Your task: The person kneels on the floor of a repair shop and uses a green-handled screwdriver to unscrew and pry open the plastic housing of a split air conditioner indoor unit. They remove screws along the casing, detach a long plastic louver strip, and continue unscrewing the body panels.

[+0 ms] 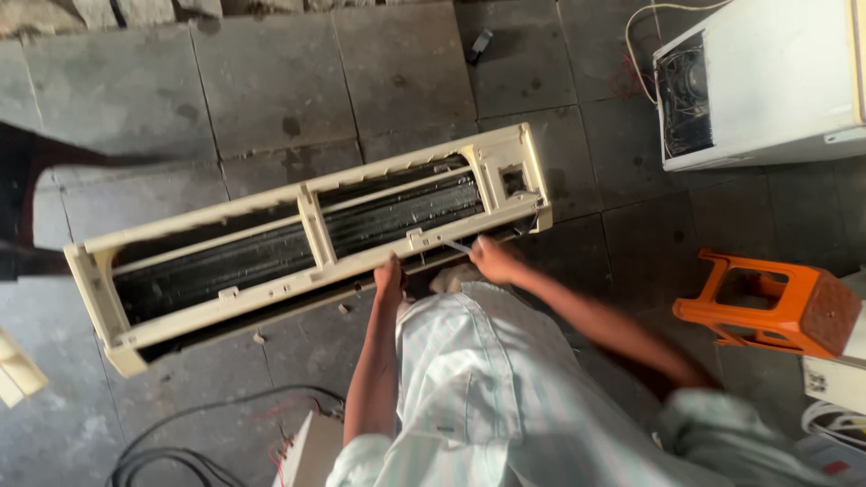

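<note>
We have the long cream air conditioner unit (307, 243) lying slantwise on the grey tiled floor (271, 81), front open. Our left hand (390, 275) rests on its near edge, how tightly we cannot tell; our right hand (494, 260) is closed around a thin tool (458, 246) at the same edge. Bare tiles lie beyond; an orange stool (767, 302) and white casing (767, 81) crowd the right, cables (180, 442) near left
</note>
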A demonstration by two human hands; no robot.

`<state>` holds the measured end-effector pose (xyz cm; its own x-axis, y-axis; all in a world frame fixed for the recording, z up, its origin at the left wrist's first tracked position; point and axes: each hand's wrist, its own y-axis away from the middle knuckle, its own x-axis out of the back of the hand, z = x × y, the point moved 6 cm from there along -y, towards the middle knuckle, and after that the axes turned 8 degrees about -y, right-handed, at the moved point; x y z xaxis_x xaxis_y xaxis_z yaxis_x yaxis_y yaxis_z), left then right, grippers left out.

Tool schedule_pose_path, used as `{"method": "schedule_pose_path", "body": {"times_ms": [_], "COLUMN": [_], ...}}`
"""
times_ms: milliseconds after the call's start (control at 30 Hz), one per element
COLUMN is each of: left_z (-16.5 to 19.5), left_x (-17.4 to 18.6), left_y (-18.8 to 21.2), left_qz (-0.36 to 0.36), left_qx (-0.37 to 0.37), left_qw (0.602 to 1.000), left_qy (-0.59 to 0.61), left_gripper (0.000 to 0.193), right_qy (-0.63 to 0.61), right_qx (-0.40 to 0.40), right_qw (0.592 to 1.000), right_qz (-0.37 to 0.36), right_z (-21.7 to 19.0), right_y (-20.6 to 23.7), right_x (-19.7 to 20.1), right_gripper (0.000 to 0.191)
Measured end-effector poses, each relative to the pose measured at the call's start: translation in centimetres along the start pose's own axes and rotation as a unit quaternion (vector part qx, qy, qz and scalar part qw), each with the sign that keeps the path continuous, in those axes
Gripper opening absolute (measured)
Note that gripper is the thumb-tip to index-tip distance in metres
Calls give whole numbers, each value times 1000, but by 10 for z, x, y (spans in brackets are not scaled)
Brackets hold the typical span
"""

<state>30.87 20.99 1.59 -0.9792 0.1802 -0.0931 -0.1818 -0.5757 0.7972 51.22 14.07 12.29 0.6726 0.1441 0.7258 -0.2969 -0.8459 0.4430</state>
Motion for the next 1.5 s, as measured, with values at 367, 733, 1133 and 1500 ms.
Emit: {"method": "schedule_pose_path", "body": {"times_ms": [367,733,1133,1500], "left_z": [11,39,50,0], "left_x": [-100,-116,-68,7], "left_y": [33,36,114,200], "left_qz": [-341,-316,-358,-385], "left_qx": [5,-25,-76,-129], "left_qw": [933,928,906,894], "left_qy": [112,193,214,190], "left_gripper": [21,32,32,28], "right_qy": [-374,-453,-389,-322], "right_qx": [-256,-154,-82,-44], "right_qw": [891,873,915,946], "right_qz": [35,94,63,24], "right_z": [114,41,-13,-40], "right_y": [131,158,209,291], "right_x": [0,18,28,-4], "right_gripper": [38,40,39,38]}}
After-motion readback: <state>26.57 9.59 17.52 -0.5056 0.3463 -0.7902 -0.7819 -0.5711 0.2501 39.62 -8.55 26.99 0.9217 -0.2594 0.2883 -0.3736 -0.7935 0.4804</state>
